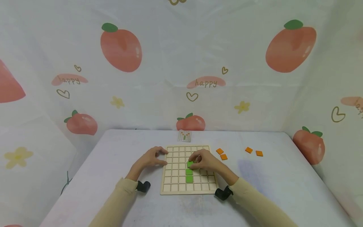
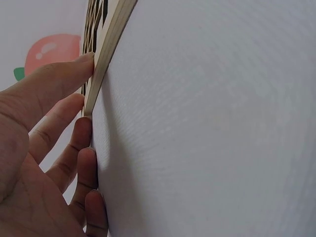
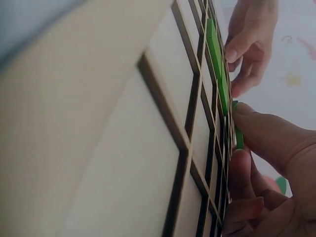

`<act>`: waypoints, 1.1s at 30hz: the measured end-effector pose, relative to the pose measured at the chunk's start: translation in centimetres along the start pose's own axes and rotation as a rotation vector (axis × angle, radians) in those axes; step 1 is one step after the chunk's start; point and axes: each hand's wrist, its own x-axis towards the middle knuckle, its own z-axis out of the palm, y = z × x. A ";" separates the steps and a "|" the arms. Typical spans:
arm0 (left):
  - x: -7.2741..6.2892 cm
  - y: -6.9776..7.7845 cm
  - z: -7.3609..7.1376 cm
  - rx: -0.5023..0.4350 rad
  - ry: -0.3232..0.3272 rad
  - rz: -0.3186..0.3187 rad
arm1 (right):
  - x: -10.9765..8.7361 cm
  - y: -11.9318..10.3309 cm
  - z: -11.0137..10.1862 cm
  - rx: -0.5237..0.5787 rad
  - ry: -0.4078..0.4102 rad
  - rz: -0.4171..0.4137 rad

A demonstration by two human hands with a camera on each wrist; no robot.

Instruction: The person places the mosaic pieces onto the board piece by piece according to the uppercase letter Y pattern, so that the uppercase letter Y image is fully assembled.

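Note:
A pale wooden grid board (image 1: pixel 172 188) lies on the white table. My right hand (image 1: pixel 207 160) is over its middle and pinches a small square green tile (image 1: pixel 190 164) between thumb and fingers, low over a cell. In the right wrist view that green tile (image 3: pixel 239 138) stands tilted against the grid, partly covered by the thumb. Two more green tiles (image 1: pixel 189 175) sit in cells of the same column, nearer to me. At the board's left edge, my left hand (image 1: pixel 150 156) rests thumb and fingertips against the wooden rim (image 2: pixel 104 54), spread apart along it.
Right of the board lie two orange tiles (image 1: pixel 223 157), and two further orange tiles (image 1: pixel 248 150) are farther right. Behind the board is a small card (image 1: pixel 184 136) printed with a coloured grid pattern. A fruit-print cloth (image 1: pixel 158 104) hangs behind the table.

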 end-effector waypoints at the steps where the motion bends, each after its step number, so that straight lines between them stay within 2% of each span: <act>1: 0.0 0.0 0.0 0.000 -0.001 0.000 | 0.1 -0.1 0.0 -0.004 -0.003 0.001; 16: 0.0 -0.1 -0.1 0.001 0.001 0.019 | 0.4 -0.7 0.1 -0.027 -0.017 0.020; 33: 0.0 0.0 -0.1 0.015 -0.002 0.006 | 0.8 -0.5 0.3 -0.032 -0.023 0.016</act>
